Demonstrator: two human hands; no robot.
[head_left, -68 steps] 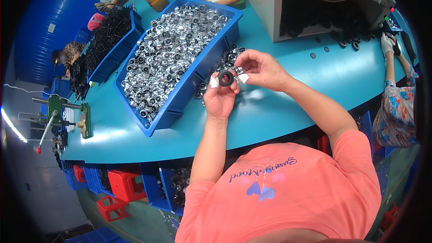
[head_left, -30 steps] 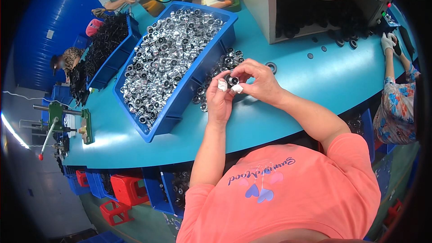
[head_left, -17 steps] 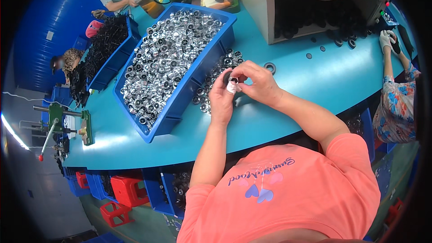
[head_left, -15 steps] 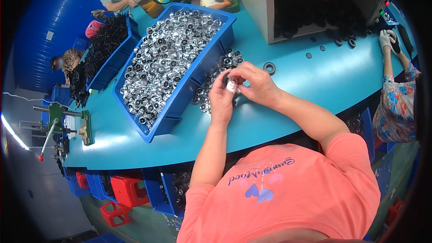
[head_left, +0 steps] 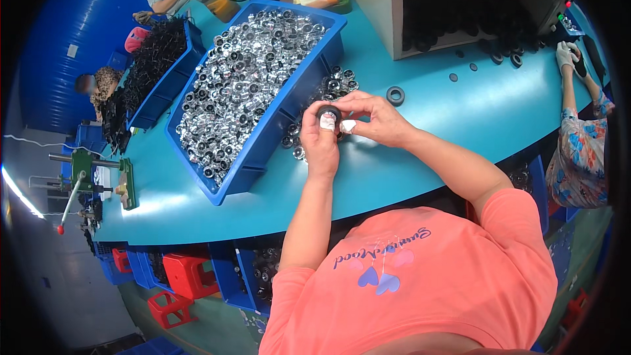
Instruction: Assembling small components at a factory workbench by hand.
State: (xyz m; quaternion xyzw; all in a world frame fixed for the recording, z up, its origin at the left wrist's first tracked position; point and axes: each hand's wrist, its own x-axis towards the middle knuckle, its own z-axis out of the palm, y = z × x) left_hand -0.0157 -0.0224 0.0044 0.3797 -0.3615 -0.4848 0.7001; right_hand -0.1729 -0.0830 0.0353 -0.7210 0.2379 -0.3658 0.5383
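Note:
My left hand [head_left: 320, 151] is closed around a black rubber ring [head_left: 330, 110], with something shiny in the ring's middle. Its thumb, wrapped in white, presses on the near side. From the right, my right hand [head_left: 382, 121] grips the same ring with its fingers curled over the far edge. White wrapping also covers my right thumb. Just beyond and left of my hands lies a loose pile of shiny silver hubs with dark centres [head_left: 340, 81]. A separate black ring [head_left: 395, 96] lies flat on the table to the right.
A large blue bin [head_left: 229, 190] heaped with silver hubs stands left on the turquoise table [head_left: 447, 112]. Behind it is a bin of black parts [head_left: 158, 59]. A white box [head_left: 394, 20] holds black rings. A green hand press [head_left: 79, 177] stands far left. Co-workers sit around.
My hands have turned the ring so its face shows, and lowered slightly. My right thumb has moved off to the right of my left thumb. A co-worker at the back has shifted.

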